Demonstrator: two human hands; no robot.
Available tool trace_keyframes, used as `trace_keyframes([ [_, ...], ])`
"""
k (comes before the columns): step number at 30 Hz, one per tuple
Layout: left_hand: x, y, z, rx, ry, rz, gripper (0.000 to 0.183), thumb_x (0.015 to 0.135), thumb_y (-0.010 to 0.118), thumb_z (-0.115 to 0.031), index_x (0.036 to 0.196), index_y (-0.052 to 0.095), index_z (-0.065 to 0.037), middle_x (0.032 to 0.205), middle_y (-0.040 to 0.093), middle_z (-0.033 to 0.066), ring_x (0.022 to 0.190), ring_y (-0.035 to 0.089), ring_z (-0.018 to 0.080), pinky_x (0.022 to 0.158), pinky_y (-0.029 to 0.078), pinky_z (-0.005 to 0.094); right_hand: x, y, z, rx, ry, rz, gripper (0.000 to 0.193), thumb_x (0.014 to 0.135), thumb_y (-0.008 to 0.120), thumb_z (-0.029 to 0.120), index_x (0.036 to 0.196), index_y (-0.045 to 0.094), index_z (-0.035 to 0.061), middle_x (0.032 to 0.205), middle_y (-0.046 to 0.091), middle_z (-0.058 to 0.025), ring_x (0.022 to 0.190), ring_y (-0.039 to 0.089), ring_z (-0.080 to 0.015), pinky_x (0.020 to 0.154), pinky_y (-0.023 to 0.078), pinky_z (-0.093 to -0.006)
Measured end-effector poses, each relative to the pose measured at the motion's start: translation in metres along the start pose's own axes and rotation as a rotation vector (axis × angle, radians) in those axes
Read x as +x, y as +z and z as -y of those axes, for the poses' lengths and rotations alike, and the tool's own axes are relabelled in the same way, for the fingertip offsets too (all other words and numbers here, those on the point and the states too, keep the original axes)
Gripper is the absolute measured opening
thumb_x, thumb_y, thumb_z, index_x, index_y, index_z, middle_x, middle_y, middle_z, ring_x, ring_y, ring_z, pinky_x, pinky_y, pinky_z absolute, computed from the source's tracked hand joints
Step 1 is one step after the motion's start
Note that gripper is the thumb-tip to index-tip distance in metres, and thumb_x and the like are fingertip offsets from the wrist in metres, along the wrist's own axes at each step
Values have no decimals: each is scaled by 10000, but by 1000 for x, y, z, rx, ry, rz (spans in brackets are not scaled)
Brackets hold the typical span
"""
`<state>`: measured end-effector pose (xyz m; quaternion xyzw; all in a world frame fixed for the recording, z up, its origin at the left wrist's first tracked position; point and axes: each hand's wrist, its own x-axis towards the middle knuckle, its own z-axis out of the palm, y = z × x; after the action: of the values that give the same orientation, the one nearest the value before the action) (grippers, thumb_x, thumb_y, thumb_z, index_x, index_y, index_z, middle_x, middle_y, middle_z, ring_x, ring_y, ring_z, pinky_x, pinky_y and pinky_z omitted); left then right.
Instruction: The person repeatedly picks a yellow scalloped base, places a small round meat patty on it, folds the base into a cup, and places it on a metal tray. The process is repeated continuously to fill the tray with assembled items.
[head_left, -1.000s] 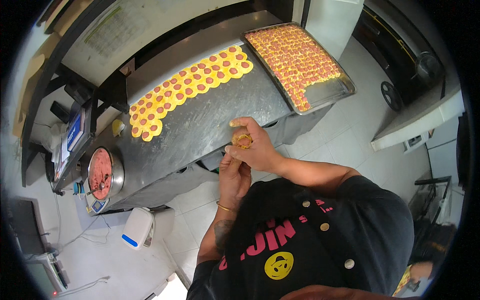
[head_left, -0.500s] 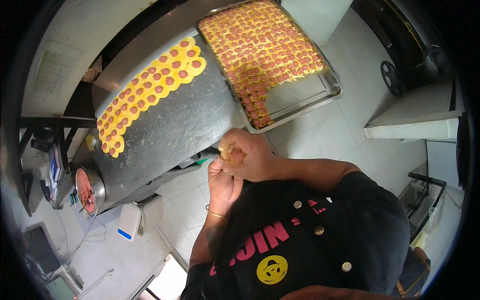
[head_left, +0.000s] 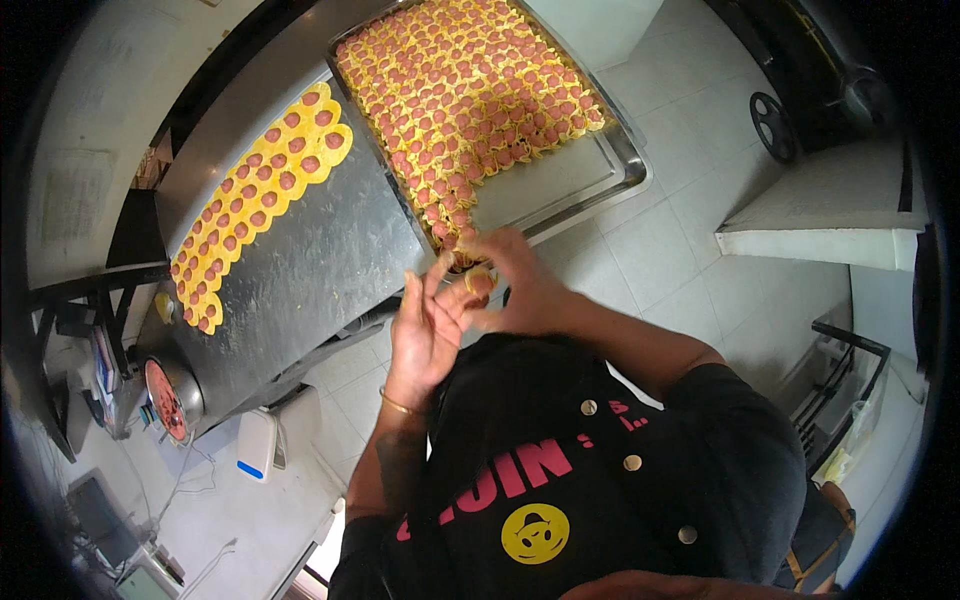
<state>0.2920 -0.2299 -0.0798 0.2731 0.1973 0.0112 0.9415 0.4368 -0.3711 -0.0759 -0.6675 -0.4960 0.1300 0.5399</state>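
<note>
In front of my body, my right hand [head_left: 535, 290] curls around a small dumpling [head_left: 480, 283] with a yellow wrapper and pink filling. My left hand [head_left: 422, 335], wearing a bangle at the wrist, is just beside it, fingers spread and palm turned up; whether its fingertips touch the dumpling is hard to tell. Just beyond both hands lies the near corner of a metal tray [head_left: 560, 212], mostly covered by packed rows of open-topped dumplings [head_left: 460, 95]. Left of the tray, overlapping round yellow wrappers [head_left: 245, 195] lie in a curved band, each topped with a pink ball of filling.
The wrappers lie on a flour-dusted steel worktop [head_left: 320, 240]. At its near left end stands a metal bowl [head_left: 175, 400] of pink filling. A pale low table [head_left: 250, 520] with cables and devices is at lower left. A white ledge [head_left: 800, 243] juts in at right.
My hands have come apart from being pressed together around the dumpling; the left has opened its fingers. The view has shifted, so tray and worktop appear further left.
</note>
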Motion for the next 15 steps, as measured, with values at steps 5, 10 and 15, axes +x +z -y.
trace_keyframes([
  [5,33,8,-21,239,-85,-17,766,1092,329,-595,1617,237,-44,1373,609,295,1296,599,356,1117,446,473,-6,-26,-48,-258,61,239,564,823,752,302,1341,636,113,1046,697,-120,1082,606,-356,951,432,-520],
  [10,55,1,-31,385,-25,-56,687,1112,380,-517,1632,225,-97,1417,580,246,1274,608,326,1110,448,456,20,-28,-51,-226,127,229,358,888,698,286,1178,684,76,953,699,-186,952,638,-405,862,473,-528],
  [15,31,-20,-46,541,134,-312,658,1107,446,-477,1622,276,-104,1399,602,195,1243,626,280,1068,479,408,32,-7,-106,-425,290,221,225,839,719,209,1010,687,66,874,702,-164,821,665,-401,750,506,-503],
])
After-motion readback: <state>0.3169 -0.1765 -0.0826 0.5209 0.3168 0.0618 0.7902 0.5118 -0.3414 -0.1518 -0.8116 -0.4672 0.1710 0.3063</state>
